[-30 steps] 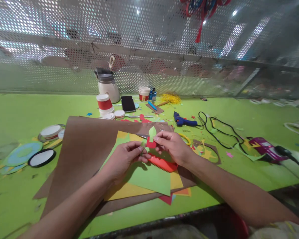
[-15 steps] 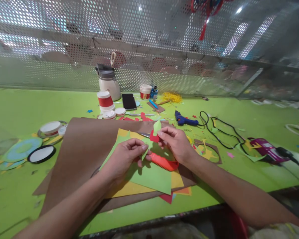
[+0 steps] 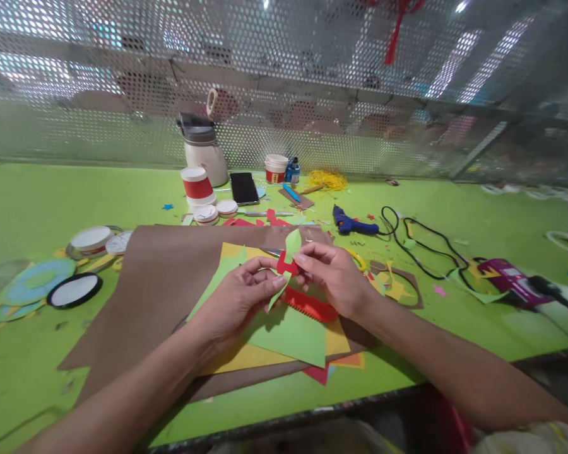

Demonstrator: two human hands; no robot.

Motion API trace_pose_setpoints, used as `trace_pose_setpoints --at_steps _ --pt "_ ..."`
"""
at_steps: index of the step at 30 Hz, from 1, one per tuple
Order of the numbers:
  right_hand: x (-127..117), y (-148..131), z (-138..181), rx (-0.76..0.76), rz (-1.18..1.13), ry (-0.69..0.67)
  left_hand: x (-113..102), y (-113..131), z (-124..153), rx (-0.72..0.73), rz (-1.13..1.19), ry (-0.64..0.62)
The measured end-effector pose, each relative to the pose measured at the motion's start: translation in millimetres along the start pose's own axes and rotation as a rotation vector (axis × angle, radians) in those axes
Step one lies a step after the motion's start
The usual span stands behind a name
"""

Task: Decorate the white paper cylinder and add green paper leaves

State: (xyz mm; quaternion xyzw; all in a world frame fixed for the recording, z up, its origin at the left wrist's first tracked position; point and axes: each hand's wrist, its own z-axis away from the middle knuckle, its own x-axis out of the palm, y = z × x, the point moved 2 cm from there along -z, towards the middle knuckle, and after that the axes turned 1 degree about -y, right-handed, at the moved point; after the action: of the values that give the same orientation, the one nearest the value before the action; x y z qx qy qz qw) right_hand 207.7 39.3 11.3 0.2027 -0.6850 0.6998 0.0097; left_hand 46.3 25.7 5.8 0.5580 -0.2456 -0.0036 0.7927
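Note:
My left hand [image 3: 239, 299] pinches a small green paper leaf [image 3: 275, 294] between thumb and fingers. My right hand [image 3: 334, 274] pinches a red paper cutout [image 3: 286, 263] with another green leaf [image 3: 292, 242] standing up from it. The two pieces meet just above a stack of coloured paper: a green sheet [image 3: 293, 334] on a yellow sheet [image 3: 336, 337], over a big brown sheet [image 3: 161, 277]. Under my hands lie orange-red zigzag scissors [image 3: 315, 308].
On the green table [image 3: 42, 195] stand a white jug [image 3: 203, 154], a red-banded cup [image 3: 197, 186], a phone [image 3: 243, 188], small lidded tubs [image 3: 227, 208], a blue glue gun [image 3: 353, 224] with black cable [image 3: 426, 243], a purple tool [image 3: 504, 277], round discs [image 3: 73, 290] at left. A perforated metal screen [image 3: 99, 94] backs the table.
My hands first drew slightly apart, then came together again, so the green leaf in the left hand now touches the red cutout. The view shifted a little.

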Motion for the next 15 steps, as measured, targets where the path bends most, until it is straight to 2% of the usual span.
trace_pose_setpoints --at_steps 5,7,9,11,13,15 --pt "2 3 -1 0.082 0.022 -0.016 4 3 2 0.031 -0.052 0.017" --pt "1 1 -1 0.067 0.071 0.006 4 3 2 0.034 -0.030 0.051" --pt "-1 -5 0 -0.038 0.201 0.063 2 2 0 0.029 0.001 0.081" --pt "-2 -15 3 -0.226 0.419 0.057 0 2 -1 0.029 0.022 0.093" --pt "1 -23 7 -0.405 0.661 -0.084 -2 1 -2 0.027 0.037 0.089" --pt "4 -24 10 -0.517 0.843 -0.244 -2 1 -2 0.027 0.045 0.085"
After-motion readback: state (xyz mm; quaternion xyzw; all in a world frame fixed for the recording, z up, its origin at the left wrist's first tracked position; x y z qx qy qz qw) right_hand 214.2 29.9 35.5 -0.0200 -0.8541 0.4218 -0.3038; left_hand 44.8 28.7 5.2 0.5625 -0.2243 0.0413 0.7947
